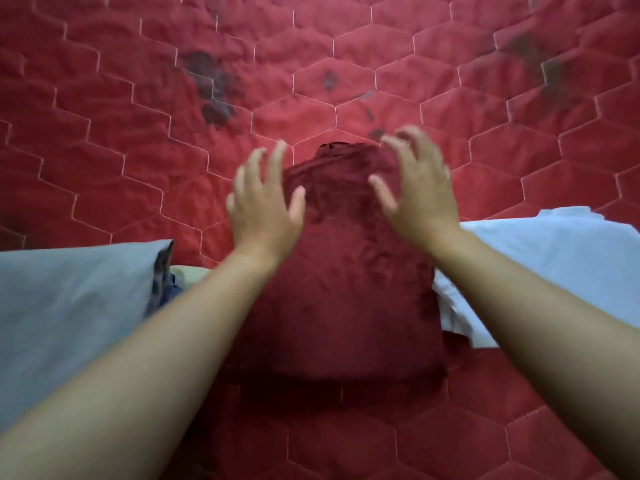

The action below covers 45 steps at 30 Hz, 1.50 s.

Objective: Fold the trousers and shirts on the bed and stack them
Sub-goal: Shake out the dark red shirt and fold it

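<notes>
Right now the fingers (277, 161) of your left hand (263, 206) are spread and almost straight. Those of your right hand (415, 181) are splayed with a loose curl at the tips, and neither hand has hold of anything. Both are blurred, so I cannot tell whether they brush the cloth or hang just above it. Beneath them lies the dark red garment (346, 289), a long, narrow, partly folded shape. It runs away from you on the red quilt (138, 133), and your hands are at its far end, one over each edge. To your left a grey garment (69, 299) lies flat, with darker cloth showing beside it. To your right a white garment (554, 265) touches the red one's edge and seems tucked partly under it. The main risk, as I judge it, is uneven grips: if one hand catches only the top layer, the fold will skew or the tucked sides will spill open. Drawing the far end toward you could also drag the white cloth along. The dark red blends into the quilt, so an edge is easy to miss.
</notes>
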Each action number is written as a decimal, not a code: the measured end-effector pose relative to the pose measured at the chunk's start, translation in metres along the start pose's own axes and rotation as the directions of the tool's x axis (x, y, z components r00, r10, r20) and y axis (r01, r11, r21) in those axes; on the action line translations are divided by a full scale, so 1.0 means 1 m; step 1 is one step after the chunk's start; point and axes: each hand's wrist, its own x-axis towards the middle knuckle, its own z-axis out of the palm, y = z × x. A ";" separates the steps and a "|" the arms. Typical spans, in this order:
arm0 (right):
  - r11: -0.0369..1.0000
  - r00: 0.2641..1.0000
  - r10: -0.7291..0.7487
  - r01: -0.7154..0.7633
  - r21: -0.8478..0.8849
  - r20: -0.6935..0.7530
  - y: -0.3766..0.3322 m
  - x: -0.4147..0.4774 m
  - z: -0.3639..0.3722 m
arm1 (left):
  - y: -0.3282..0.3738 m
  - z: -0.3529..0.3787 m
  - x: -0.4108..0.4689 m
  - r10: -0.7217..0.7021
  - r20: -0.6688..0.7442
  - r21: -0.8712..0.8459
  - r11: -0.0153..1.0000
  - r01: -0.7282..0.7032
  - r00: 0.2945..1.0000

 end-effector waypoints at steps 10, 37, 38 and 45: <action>0.998 0.934 0.043 -0.026 -0.053 0.355 0.033 -0.081 0.057 | -0.047 0.060 -0.068 0.150 0.386 0.253 0.931 -0.261 0.910; 0.998 0.938 -0.028 0.044 -0.037 0.345 0.003 -0.231 0.016 | -0.067 0.018 -0.212 0.239 0.393 0.145 0.937 -0.317 0.888; 0.998 0.938 -0.038 0.051 -0.029 0.345 0.002 -0.227 0.015 | -0.067 0.016 -0.209 0.243 0.368 0.136 0.941 -0.311 0.898; 0.994 0.851 -0.105 0.082 0.068 0.515 -0.011 -0.244 -0.038 | -0.054 -0.034 -0.234 0.329 0.420 -0.029 0.936 -0.350 0.846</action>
